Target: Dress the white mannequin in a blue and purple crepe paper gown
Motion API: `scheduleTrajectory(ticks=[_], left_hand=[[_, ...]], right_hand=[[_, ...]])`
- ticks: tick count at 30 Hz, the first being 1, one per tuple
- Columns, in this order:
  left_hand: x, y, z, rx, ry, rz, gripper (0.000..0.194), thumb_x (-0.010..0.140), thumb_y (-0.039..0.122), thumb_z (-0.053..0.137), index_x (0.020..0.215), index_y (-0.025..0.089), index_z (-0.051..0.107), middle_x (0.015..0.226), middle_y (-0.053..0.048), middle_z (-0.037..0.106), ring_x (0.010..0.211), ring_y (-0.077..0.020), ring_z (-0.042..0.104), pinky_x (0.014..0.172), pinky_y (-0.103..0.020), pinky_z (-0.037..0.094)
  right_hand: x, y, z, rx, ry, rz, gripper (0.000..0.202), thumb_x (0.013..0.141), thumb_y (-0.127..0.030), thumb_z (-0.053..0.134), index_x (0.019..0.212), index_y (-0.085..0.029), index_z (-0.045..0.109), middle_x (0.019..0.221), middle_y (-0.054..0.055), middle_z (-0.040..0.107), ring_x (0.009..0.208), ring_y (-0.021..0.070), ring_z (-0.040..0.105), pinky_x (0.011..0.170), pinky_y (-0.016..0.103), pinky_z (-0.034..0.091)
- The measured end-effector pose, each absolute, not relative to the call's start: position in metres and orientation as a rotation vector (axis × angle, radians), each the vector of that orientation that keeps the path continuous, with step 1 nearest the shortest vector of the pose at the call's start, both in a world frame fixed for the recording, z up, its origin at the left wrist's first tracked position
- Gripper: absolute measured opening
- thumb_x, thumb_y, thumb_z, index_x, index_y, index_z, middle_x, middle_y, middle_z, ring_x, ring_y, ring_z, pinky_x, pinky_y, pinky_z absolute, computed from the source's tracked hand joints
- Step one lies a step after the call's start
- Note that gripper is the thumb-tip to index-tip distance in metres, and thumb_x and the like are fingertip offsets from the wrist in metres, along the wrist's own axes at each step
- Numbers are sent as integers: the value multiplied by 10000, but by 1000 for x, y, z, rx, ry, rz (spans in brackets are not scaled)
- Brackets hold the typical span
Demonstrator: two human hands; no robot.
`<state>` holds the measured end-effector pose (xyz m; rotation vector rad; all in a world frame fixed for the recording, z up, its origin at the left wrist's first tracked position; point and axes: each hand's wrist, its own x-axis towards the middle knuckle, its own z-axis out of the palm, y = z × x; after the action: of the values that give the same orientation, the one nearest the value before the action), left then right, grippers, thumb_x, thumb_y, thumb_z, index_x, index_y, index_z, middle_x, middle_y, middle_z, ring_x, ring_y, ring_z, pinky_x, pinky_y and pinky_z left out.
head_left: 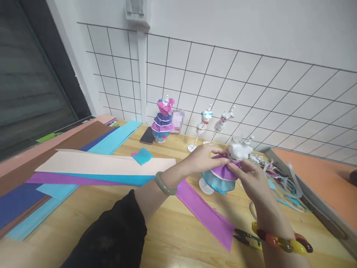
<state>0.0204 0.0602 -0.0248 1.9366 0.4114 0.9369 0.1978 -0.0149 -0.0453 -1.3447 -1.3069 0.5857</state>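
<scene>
A small white dress form (pixel 240 149) leans to the right, wearing a skirt with a purple upper layer (pixel 223 171) and a light blue lower layer (pixel 219 183). My left hand (pixel 208 158) pinches the purple layer at the waist from the left. From the right, my right hand (pixel 249 175) grips the same purple layer, its thumb close to my left fingertips. The form's round white base (pixel 206 186) shows below the skirt. A purple strip (pixel 206 216) lies on the table beneath my left wrist, its lower end beside dark-handled snips (pixel 247 238).
Behind stand a finished-looking dressed form (pixel 163 123), two bare forms (pixel 205 121) (pixel 223 121) and a phone (pixel 147 135). Long coloured strips (pixel 108 163) cover the left, with a blue square (pixel 142 156). Scraps (pixel 287 182) lie at right beside a grey edge (pixel 315 208).
</scene>
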Motion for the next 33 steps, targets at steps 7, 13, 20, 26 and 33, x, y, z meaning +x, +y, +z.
scheduleTrajectory(ticks=[7, 13, 20, 26, 33], left_hand=[[22, 59, -27, 1988, 452, 950, 244, 826, 297, 648, 1035, 185, 709, 1089, -48, 717, 1063, -170, 629, 940, -293, 463], [21, 60, -26, 2063, 482, 935, 309, 829, 370, 647, 1064, 179, 709, 1103, -57, 710, 1066, -176, 624, 950, -290, 445], [18, 63, -26, 2116, 464, 928, 284, 840, 397, 638, 1009, 182, 714, 1066, -65, 699, 1036, -179, 619, 924, -292, 449], [18, 65, -25, 2132, 417, 922, 271, 860, 386, 621, 1021, 190, 718, 1068, -66, 690, 1053, -178, 606, 940, -295, 442], [19, 68, -26, 2204, 346, 918, 246, 888, 374, 587, 990, 212, 742, 1014, -61, 679, 1041, -171, 605, 930, -283, 450]], right_hand=[[202, -23, -33, -1333, -1519, 636, 250, 752, -448, 742, 887, -237, 757, 866, 44, 709, 864, 236, 629, 751, 358, 508], [195, -27, -26, -1257, -1500, 730, 254, 764, -468, 729, 855, -233, 763, 837, 35, 731, 849, 231, 656, 777, 368, 542], [216, -18, -42, -1105, -1451, 978, 352, 829, -448, 681, 1135, -279, 725, 1183, 49, 715, 1141, 279, 615, 1017, 478, 449], [218, -15, -45, -1147, -1433, 855, 303, 789, -370, 746, 1083, -301, 752, 1129, 21, 741, 1134, 265, 625, 1034, 460, 437], [204, -17, -35, -1204, -1440, 620, 239, 752, -366, 764, 975, -281, 783, 1116, 21, 742, 1092, 277, 643, 1011, 481, 451]])
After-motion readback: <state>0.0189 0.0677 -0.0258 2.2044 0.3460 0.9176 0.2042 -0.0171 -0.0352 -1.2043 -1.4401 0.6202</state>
